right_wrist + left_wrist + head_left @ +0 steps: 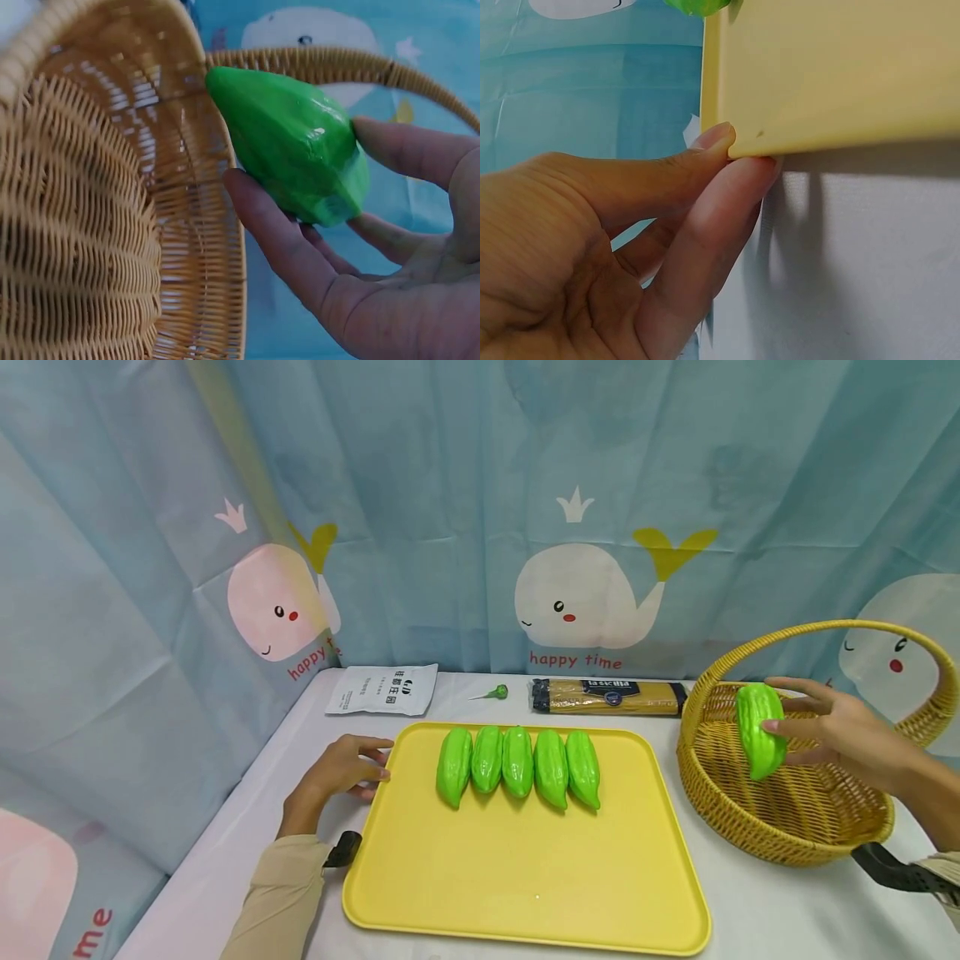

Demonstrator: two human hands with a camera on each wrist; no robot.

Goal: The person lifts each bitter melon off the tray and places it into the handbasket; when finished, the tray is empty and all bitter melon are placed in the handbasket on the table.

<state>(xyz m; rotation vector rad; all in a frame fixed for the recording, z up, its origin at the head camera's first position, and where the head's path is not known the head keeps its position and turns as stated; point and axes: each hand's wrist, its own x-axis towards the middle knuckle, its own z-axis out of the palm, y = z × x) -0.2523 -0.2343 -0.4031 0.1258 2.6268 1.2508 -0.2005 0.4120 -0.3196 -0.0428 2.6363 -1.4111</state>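
Observation:
My right hand holds a ridged green bitter gourd between thumb and fingers, above the wicker basket. In the right wrist view the gourd has its tapered end toward the basket wall. On the left, my left hand pinches the rim of a yellow tray; the left wrist view has the thumb and a finger at the tray's edge. Several similar green gourds lie side by side across the tray's far half, tips pointing toward me.
Behind the tray lie a white packet, a small green object with a thin pale point and a pack of spaghetti. The basket's tall handle arches over its opening. A blue curtain hangs behind the white-covered table.

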